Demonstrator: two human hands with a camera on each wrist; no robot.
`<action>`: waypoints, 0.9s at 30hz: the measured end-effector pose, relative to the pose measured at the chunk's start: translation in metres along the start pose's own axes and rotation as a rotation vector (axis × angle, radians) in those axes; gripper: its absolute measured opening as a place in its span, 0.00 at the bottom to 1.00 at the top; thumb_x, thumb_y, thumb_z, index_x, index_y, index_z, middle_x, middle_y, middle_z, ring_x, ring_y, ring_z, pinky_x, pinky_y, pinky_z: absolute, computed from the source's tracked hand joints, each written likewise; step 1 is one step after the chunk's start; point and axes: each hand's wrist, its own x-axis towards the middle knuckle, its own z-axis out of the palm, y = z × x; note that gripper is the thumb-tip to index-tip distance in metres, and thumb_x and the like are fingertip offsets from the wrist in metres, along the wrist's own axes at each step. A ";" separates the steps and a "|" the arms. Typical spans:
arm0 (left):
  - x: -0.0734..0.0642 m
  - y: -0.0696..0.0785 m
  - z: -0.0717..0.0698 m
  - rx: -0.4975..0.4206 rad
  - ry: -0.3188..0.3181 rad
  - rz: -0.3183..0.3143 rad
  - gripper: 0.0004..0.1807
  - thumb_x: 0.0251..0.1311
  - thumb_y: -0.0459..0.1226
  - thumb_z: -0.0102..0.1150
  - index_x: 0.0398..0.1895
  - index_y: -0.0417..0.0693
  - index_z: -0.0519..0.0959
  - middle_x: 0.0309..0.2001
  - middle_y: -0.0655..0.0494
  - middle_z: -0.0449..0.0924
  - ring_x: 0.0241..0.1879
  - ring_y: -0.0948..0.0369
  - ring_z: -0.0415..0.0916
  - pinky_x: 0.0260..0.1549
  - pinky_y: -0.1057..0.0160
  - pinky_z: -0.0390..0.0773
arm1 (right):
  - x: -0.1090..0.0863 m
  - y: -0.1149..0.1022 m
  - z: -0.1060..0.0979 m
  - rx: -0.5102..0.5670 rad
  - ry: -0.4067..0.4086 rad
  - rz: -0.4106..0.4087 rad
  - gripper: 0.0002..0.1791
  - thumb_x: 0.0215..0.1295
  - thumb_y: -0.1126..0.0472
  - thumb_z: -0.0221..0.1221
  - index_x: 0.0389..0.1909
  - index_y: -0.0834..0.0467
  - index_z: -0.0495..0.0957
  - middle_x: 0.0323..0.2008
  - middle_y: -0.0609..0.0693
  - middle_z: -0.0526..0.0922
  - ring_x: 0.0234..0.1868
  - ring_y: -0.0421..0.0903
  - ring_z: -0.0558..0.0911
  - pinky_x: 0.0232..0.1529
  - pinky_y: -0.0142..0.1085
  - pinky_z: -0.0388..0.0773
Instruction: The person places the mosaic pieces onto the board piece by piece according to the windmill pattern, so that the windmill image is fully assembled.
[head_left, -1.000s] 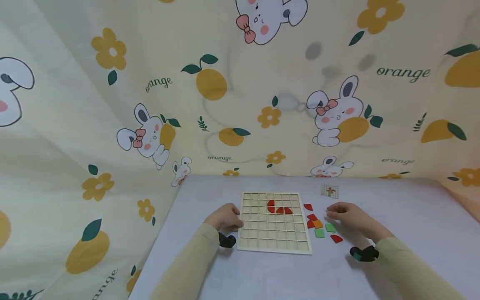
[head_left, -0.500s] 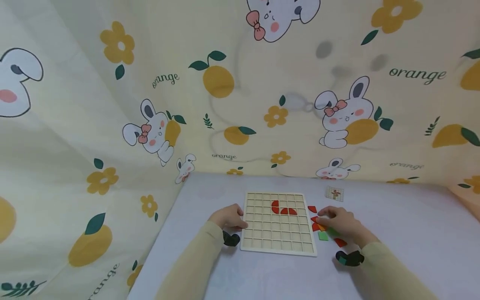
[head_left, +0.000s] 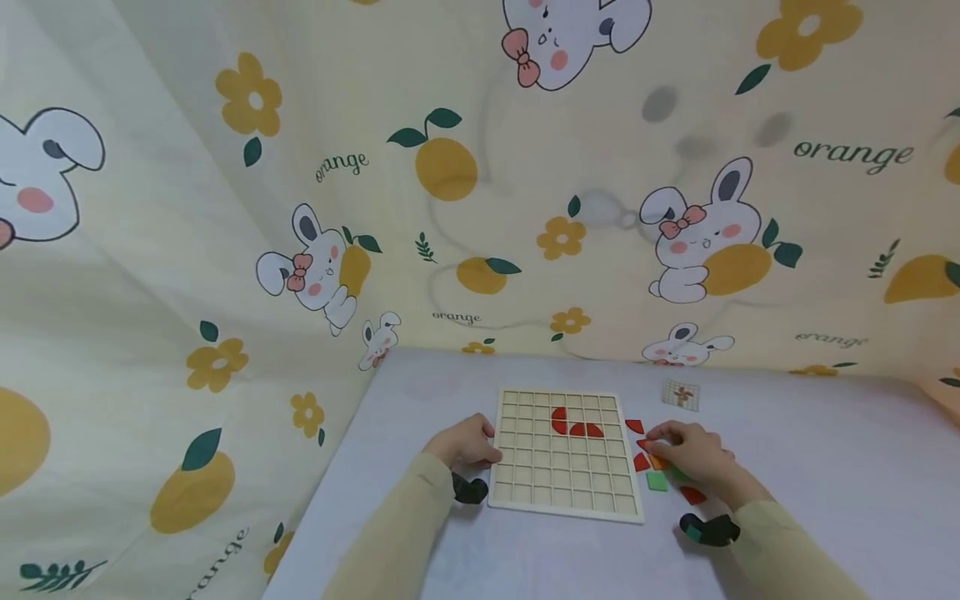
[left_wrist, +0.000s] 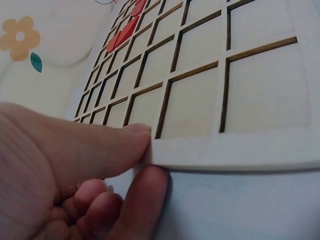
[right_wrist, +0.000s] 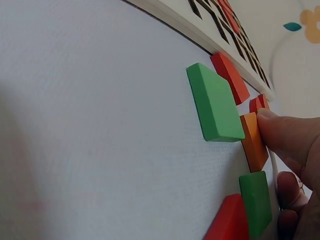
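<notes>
Right grip [head_left: 693,454]: thumb and fingertips at the red piece [right_wrist: 258,103] on the worktop [head_left: 540,558]. Thumb tip covers part of it; can't tell if it's actually pinched. Left grip [head_left: 465,442]: pinching the wooden grid board [head_left: 566,479] by its left rim, thumb on top.

Key relation: red piece is right at my right fingertips, on the board side; board's right rim is just past it to the left, not touching. Right grip is the nearer hand by far, left is across the board.

Piece's visible corner points left, at the board. Visible part runs roughly left-right, but my thumb hides the rest, so no firm call on long axis.

Orange square [right_wrist: 254,142] sits under the same thumb, nearer me. I'd judge a pinch here could catch both.
</notes>
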 end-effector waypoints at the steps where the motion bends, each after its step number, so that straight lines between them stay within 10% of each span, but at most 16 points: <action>1: 0.000 -0.001 0.001 -0.001 0.003 -0.002 0.19 0.52 0.33 0.70 0.41 0.44 0.69 0.32 0.49 0.76 0.30 0.55 0.75 0.31 0.59 0.71 | 0.000 0.000 0.001 0.002 0.003 0.003 0.26 0.59 0.38 0.62 0.50 0.52 0.78 0.49 0.60 0.74 0.51 0.66 0.61 0.45 0.63 0.54; 19: -0.006 -0.004 0.000 -0.012 0.020 0.017 0.19 0.53 0.33 0.69 0.42 0.43 0.69 0.32 0.50 0.75 0.28 0.58 0.76 0.29 0.62 0.73 | -0.008 -0.001 0.003 0.138 0.018 -0.003 0.25 0.64 0.44 0.61 0.51 0.58 0.71 0.46 0.58 0.75 0.48 0.59 0.67 0.47 0.58 0.56; 27: -0.002 -0.005 0.002 -0.043 0.015 0.039 0.20 0.52 0.33 0.69 0.43 0.44 0.68 0.34 0.50 0.74 0.29 0.58 0.76 0.30 0.62 0.73 | -0.005 0.012 0.001 0.232 0.013 -0.022 0.23 0.67 0.48 0.59 0.53 0.60 0.69 0.48 0.58 0.72 0.49 0.56 0.68 0.41 0.37 0.72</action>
